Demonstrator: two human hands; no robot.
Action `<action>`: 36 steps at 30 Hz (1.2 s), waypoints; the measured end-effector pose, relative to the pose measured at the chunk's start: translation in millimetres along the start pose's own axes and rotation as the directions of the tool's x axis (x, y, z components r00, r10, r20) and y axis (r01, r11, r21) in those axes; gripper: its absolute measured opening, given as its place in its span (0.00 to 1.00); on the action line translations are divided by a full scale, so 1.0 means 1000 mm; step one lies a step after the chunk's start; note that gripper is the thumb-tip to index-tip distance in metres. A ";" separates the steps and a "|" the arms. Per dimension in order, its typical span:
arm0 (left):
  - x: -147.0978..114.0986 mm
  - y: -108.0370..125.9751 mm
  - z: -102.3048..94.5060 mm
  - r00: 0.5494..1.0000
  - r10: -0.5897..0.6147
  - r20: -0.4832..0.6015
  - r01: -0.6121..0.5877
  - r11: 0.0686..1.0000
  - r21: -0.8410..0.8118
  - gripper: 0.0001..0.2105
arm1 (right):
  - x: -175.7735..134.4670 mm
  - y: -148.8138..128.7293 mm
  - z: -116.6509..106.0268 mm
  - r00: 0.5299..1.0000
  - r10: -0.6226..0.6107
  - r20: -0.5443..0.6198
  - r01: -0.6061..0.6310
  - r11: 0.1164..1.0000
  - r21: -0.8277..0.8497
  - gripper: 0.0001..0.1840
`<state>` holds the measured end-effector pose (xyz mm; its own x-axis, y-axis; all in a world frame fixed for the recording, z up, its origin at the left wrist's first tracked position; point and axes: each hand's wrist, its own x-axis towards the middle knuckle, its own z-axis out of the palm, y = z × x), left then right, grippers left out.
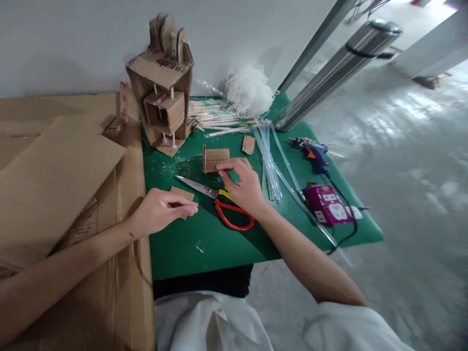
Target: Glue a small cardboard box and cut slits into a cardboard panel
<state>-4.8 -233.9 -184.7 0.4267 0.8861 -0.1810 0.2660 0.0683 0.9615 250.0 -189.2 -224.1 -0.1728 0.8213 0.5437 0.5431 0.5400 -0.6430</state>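
Observation:
My right hand (241, 183) pinches thumb and forefinger at the lower edge of a small cardboard piece (216, 158) with a narrow strip upright along its left side. My left hand (164, 209) has its fingertips pressed together; whether anything thin is between them I cannot make out. Behind that hand lies a flat cardboard square (183, 194), partly hidden. Scissors (199, 186) with red and yellow handles lie between the hands, blades pointing left, one handle partly under my right hand.
A cardboard structure (159, 68) stands at the back of the green table (175, 258). Wooden sticks (212, 117), white string (250, 92), clear glue sticks (268, 161), a glue gun (314, 153) and a purple power socket (327, 202) lie rightward. Large cardboard sheets (54, 180) cover the left.

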 end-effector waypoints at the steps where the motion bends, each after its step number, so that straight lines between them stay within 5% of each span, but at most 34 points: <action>1: 0.000 -0.001 0.000 1.000 -0.002 -0.002 0.002 1.000 -0.018 0.13 | 0.000 0.001 0.001 1.000 0.003 0.004 -0.003 1.000 -0.007 0.08; 11: 0.003 -0.004 -0.003 0.998 0.051 0.032 -0.050 0.998 -0.022 0.18 | 0.000 0.009 0.000 0.980 0.189 -0.058 -0.191 0.981 -0.026 0.08; 16: 0.002 -0.005 -0.004 0.997 0.068 0.038 -0.066 0.997 -0.047 0.18 | -0.002 0.000 0.000 0.988 0.038 -0.149 -0.057 0.991 -0.123 0.17; 20: 0.003 -0.006 -0.003 0.996 0.079 0.035 -0.076 0.993 -0.086 0.19 | -0.004 -0.016 -0.005 0.972 -0.101 -0.210 0.066 0.984 -0.168 0.14; 25: 0.002 -0.006 -0.001 0.999 0.038 0.011 -0.036 0.989 -0.146 0.26 | -0.014 -0.047 -0.003 0.970 -0.241 -0.029 0.240 0.970 -0.027 0.07; 29: -0.001 -0.004 -0.001 0.998 0.060 0.027 -0.056 0.989 -0.134 0.34 | -0.024 -0.062 0.013 0.931 -0.325 0.164 0.316 0.945 0.082 0.16; 36: -0.001 -0.005 -0.003 0.978 0.125 0.169 -0.141 0.986 0.086 0.32 | -0.029 -0.058 0.022 0.960 -0.237 0.146 0.189 0.940 0.283 0.03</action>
<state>-9.0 -233.6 -188.6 0.5967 0.7972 -0.0918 0.2766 -0.0969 0.9561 205.4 -240.1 -215.0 -0.4150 0.6875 0.5959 0.2454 0.7153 -0.6543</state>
